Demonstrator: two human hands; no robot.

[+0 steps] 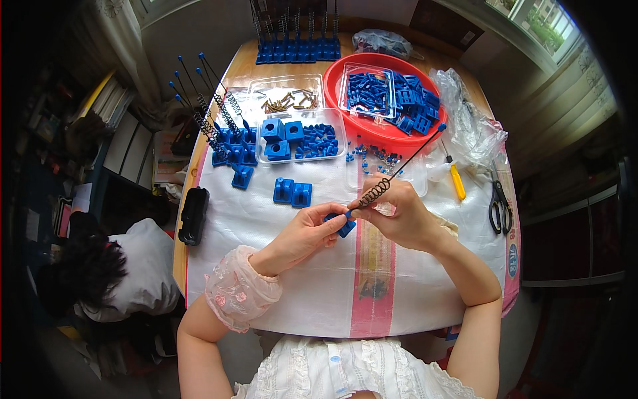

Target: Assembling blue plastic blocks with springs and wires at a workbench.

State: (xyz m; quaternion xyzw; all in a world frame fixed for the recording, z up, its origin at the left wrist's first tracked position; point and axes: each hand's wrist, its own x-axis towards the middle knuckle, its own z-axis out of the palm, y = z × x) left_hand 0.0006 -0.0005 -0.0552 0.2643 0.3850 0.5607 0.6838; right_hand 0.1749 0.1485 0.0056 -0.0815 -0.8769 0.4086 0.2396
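"So, where to look for the blue block (346, 228)?"

"Between the hands, above the white sheet (299, 299) on the table (197, 163); pinched by thumb and fingers of the left hand (307, 233), with the right hand (399, 209) grasping around the lower end of the black spring (374, 192); exact contact partly hidden by fingers."

"And the handling?"

"Light, by the look of it; probably stiff plastic in the block, smooth enough to slip; springy in the coil, likely to flex if squeezed; slim and perhaps bendy in the black rod (415, 155), so better not to lever on it."

"Where to grip, then?"

"Best on the block's flat sides with the left; low on the spring, close to the joint, with the right; well away from the blue tip (442, 127)."

"And the pose?"

"Fingertips almost meeting; on the left, forearm slanting inward from a pink cuff (242, 289); on the right, elbow bent outward, wrist flexed, with the rod tilted up and rightward above the knuckles."
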